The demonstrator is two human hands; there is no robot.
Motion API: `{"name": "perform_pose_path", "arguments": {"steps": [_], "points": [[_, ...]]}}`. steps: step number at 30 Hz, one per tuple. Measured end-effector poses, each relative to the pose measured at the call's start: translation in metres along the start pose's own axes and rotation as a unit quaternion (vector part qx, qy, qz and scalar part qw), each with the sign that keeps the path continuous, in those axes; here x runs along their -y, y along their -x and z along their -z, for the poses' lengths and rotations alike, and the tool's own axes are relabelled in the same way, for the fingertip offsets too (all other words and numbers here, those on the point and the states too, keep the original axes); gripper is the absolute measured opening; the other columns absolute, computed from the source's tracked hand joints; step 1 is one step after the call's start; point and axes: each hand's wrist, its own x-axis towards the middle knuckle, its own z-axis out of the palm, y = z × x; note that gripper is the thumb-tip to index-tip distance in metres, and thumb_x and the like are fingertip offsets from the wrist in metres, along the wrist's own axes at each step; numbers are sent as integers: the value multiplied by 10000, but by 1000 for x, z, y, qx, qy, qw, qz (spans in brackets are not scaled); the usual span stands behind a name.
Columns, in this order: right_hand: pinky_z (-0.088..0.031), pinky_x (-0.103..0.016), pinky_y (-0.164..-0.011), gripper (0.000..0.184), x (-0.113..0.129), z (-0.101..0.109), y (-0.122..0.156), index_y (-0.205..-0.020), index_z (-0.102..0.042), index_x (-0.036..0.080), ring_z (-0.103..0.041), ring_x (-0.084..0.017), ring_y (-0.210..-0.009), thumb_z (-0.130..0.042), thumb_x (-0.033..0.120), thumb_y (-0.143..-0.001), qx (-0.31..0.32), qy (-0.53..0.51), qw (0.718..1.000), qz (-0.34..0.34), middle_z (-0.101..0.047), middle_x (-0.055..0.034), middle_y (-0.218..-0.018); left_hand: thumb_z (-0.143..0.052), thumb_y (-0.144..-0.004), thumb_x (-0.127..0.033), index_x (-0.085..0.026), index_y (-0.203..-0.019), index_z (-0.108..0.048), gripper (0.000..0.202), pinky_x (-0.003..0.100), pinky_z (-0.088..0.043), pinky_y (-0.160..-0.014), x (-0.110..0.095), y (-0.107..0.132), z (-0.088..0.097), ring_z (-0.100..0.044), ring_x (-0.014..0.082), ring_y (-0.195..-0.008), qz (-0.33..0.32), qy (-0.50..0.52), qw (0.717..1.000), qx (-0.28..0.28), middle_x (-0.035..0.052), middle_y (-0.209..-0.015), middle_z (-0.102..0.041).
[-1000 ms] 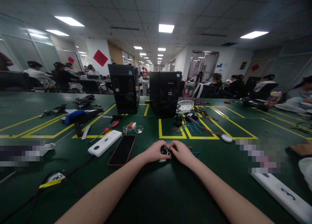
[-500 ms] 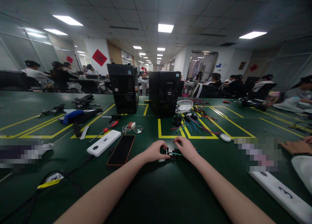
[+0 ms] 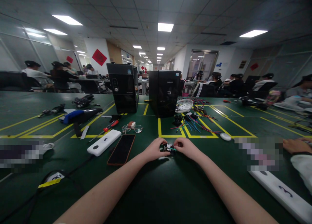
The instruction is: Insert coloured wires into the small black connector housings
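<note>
At the middle of the green table, my left hand (image 3: pixel 155 149) grips a small black-and-white component (image 3: pixel 168 147) between thumb and fingers. The component's exact kind is too small to make out. My right hand (image 3: pixel 185 148) is closed in a pinch at the component's right side, on the end of a short green wire (image 3: pixel 172 149) that lies across it. The right fingertips partly hide the wire's end. A phone (image 3: pixel 121 150) with a brown edge lies left of my left hand.
Two black computer towers (image 3: pixel 123 90) stand ahead, and a white basket (image 3: pixel 184 106) sits beside the right one. Loose coloured wires (image 3: pixel 192 123), a white oval object (image 3: pixel 225 136), a screwdriver (image 3: pixel 110 125), glasses (image 3: pixel 138 129) and white power strips (image 3: pixel 104 142) lie around. Another person's hand (image 3: pixel 296 146) rests at far right.
My right hand has moved slightly left and down, its fingers now pinched at the green wire beside the component. My left hand keeps its grip, with fingers shifted a little.
</note>
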Motion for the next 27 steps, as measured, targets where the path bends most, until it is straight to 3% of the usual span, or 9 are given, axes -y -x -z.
{"name": "perform_pose_path", "arguments": {"steps": [5,21,24,27], "points": [[-344,-220,-568,48,2,-3,-1,-707,-609,144,-476,-109,-622,-568,158,-724,28,-20,999,-6,-545,8,-652,-691,-692,-377,-196,-984,-600,355,302,-414,-804,1,0,0,-531,215,-920,-13,-9,999,30,51,-970,-580],[-328,-227,-568,95,4,-2,-1,-693,-543,154,-445,-112,-625,-533,224,-756,36,-46,998,2,-507,16,-657,-705,-676,-363,-197,-962,-609,344,292,-420,-790,1,-2,3,-538,208,-907,0,-7,999,41,43,-955,-589],[-344,-228,-572,110,5,7,-2,-750,-530,164,-453,-112,-625,-491,258,-791,-7,-87,996,-2,-500,20,-674,-696,-685,-373,-195,-963,-609,341,302,-419,-803,-1,-1,3,-538,211,-913,-2,-4,999,41,44,-957,-592],[-356,-236,-574,128,2,16,-3,-797,-510,180,-451,-116,-614,-455,293,-822,-106,-93,990,0,-488,26,-672,-686,-696,-377,-195,-967,-607,336,307,-420,-808,-4,-1,5,-538,212,-920,-1,-3,999,40,45,-965,-592]]}}
